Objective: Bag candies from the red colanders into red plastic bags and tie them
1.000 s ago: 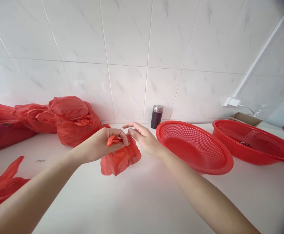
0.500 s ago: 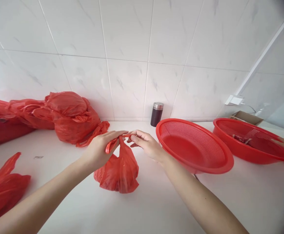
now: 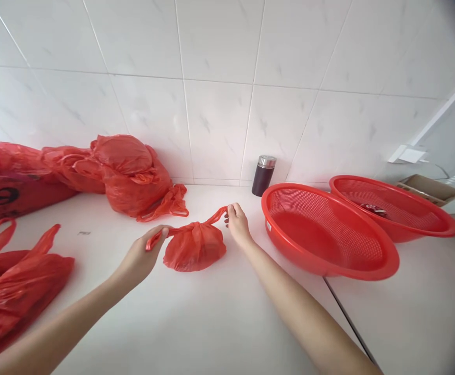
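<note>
A small red plastic bag (image 3: 196, 249) rests on the white table, round and full, its neck drawn tight in the middle. My left hand (image 3: 144, 253) is closed on one of its handles, out to the left. The other handle stretches up and right into my right hand (image 3: 237, 224), pinched between thumb and fingers. What the bag contains cannot be made out through the plastic.
Behind on the left lie several filled red bags (image 3: 129, 172); another red bag (image 3: 27, 286) is at the near left. A dark flask (image 3: 263, 176) stands by the tiled wall. To the right are a red colander (image 3: 329, 271), a second red colander (image 3: 403, 232) and a cardboard box (image 3: 430, 190).
My hands have moved apart, pulling the handles sideways, and the bag's neck has tightened lower down. Another person's hand at the far right colander is out of view now.
</note>
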Demonstrator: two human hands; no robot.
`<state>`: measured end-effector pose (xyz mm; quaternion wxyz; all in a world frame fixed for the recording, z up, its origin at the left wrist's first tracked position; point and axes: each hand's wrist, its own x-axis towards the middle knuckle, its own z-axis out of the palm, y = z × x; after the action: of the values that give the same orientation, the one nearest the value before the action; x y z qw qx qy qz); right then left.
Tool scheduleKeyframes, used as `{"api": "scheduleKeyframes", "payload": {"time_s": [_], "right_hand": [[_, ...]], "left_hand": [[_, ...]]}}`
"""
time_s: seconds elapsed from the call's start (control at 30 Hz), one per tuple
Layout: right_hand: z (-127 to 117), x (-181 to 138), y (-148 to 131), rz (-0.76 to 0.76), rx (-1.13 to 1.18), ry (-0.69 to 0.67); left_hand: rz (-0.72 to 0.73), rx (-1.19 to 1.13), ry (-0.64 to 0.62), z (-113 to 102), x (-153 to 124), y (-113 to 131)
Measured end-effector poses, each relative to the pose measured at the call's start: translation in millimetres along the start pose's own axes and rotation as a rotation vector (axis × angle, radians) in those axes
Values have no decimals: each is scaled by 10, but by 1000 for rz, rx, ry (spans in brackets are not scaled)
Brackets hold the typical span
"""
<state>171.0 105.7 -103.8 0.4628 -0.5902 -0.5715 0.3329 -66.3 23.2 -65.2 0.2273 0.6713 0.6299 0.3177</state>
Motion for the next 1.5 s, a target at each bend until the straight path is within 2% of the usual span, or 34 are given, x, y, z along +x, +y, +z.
{"api": "scheduleKeyframes", "payload": {"time_s": [0.1,0.2,0.3,0.63,0.9,1.2,1.4,1.5], "right_hand": [[142,-135,-74,-85,-171,15],[260,-267,-73,-134,-335,-26],[286,-282,2,-160,-462,-67],[71,163,216,-157,-660,-77],[88,230,424,-126,-736,-78],[42,148,407,-74,-643,-53],[144,18,373,-197,-602,-31],[164,19,380,-201,-583,-102]], "left_hand": [[-10,-1,42,315,193,44],[-4,47,26,604,357,56],[3,150,16,740,475,22],[-53,476,-70,725,739,-163],[-66,569,-19,877,777,-255],[-79,399,48,848,716,-209],[-42,282,-31,923,619,-63],[-64,223,-94,934,633,-44]]}}
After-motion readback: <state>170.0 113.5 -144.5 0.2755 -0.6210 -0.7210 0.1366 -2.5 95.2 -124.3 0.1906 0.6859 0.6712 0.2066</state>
